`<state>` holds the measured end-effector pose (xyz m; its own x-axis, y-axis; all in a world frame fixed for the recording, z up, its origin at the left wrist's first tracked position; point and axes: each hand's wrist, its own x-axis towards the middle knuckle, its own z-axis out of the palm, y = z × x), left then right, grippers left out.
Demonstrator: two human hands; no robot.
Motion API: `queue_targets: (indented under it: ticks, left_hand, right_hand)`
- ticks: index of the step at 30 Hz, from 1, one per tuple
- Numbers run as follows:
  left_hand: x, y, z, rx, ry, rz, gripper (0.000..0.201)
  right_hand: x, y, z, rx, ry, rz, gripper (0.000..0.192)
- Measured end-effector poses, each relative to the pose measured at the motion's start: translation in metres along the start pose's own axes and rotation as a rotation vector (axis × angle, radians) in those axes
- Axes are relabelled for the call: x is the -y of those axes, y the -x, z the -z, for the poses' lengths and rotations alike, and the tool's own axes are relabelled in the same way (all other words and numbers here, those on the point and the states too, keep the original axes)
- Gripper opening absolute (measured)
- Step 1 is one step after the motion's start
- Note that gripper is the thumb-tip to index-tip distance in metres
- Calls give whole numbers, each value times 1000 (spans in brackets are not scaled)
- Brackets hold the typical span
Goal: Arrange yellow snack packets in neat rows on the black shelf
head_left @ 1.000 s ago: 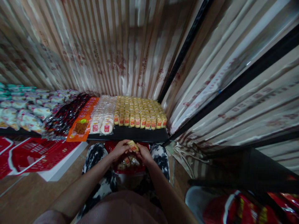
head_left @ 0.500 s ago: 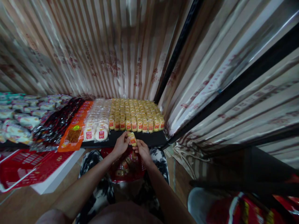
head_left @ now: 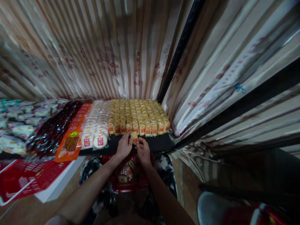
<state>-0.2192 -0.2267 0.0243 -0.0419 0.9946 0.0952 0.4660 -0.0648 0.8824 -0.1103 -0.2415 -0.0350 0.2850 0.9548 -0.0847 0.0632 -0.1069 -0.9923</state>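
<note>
Between my two hands is a small yellow wrapped snack (head_left: 134,137) with a red label, held just in front of the shelf rows. My left hand (head_left: 124,146) pinches its left side, and my right hand (head_left: 143,151) has its fingers closed on the right and lower side. Right behind it stand tight rows of matching yellow wrapped snacks (head_left: 138,114) on the black shelf (head_left: 159,142). Under my wrists, a red basket (head_left: 140,185) between my knees holds several loose wrapped snacks (head_left: 128,171).
White round wrapped snacks (head_left: 100,140) lie left of the yellow rows. Beyond them are an orange packet (head_left: 70,142), dark shiny packets (head_left: 51,128) and white packets (head_left: 21,129). Another red basket (head_left: 37,175) sits lower left. A black post (head_left: 175,65) and striped curtain (head_left: 126,53) stand behind.
Both hands have moved the wrapped snack forward, closer to the front of the yellow rows. It now sits nearer the shelf and more upright. The view has shifted slightly.
</note>
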Motion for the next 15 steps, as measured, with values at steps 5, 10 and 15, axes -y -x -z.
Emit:
queue_targets:
  ticks: [5, 10, 15]
  left_hand:
    - [-10, -8, -23, 77, -42, -73, 34]
    - [-24, -11, -41, 90, -69, -99, 35]
    - [-24, -15, -48, 63, -98, -76, 30]
  right_hand:
    - [6, -3, 20, -104, 102, 112, 33]
    - [10, -7, 34, -184, 144, 179, 30]
    - [11, -10, 34, -191, 173, 200, 24]
